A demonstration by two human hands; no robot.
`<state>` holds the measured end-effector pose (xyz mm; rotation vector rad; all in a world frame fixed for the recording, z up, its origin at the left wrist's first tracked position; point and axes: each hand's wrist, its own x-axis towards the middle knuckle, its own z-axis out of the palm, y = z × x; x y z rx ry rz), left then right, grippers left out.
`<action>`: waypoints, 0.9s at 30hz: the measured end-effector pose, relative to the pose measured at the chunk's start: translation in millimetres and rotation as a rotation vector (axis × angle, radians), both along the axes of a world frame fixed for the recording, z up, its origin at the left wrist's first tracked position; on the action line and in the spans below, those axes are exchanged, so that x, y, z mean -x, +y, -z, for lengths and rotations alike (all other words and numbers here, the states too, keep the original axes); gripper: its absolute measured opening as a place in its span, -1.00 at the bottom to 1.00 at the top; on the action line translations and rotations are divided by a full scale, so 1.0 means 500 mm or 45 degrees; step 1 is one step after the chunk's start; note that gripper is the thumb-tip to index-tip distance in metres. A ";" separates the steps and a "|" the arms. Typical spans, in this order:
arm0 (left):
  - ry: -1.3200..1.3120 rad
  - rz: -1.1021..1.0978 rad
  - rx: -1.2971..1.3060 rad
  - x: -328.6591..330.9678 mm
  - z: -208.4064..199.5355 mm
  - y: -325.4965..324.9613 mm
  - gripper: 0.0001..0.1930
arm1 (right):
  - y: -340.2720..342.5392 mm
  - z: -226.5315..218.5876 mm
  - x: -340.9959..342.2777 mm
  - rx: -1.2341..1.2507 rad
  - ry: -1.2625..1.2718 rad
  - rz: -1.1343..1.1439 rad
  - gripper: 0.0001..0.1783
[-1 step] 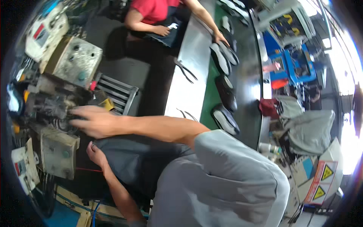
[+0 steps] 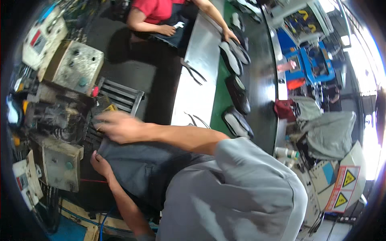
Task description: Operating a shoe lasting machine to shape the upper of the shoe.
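My right hand is smeared by motion, fingers stretched toward the dark, worn machine and apart from it. I see nothing in its grasp. Lower down, my left hand is closed with curled fingers, beside the edge of my dark apron; whatever it may hold is hidden. The machine has two scuffed metal boxes, an upper one and a lower one, each with a green button. A thin red line runs between the lower box and my left wrist.
Above, a co-worker in a red shirt reaches to dark shoes on a green belt. Pliers and another hand tool lie on the metal bench. A slatted metal rack stands beside the machine.
My right hand has drawn back from the machine, toward my body. My left hand stays in nearly the same place. The view has shifted slightly.
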<state>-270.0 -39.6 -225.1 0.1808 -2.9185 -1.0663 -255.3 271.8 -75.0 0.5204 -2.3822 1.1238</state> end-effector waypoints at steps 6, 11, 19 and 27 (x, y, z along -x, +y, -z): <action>0.042 0.080 0.050 0.011 0.027 0.016 -0.63 | 0.491 0.102 -0.905 -0.415 -0.966 1.336 -0.63; 0.009 0.201 0.158 0.042 0.019 0.008 -0.59 | 0.550 0.039 -1.244 -0.414 -1.479 1.584 0.07; 0.181 0.509 0.067 -0.045 -0.123 0.204 -0.55 | 0.682 0.108 -1.093 -0.026 -1.632 1.270 0.35; -0.489 0.933 -1.114 -0.208 -0.384 0.593 -0.22 | 0.445 -0.034 -0.668 0.998 -1.195 0.878 0.29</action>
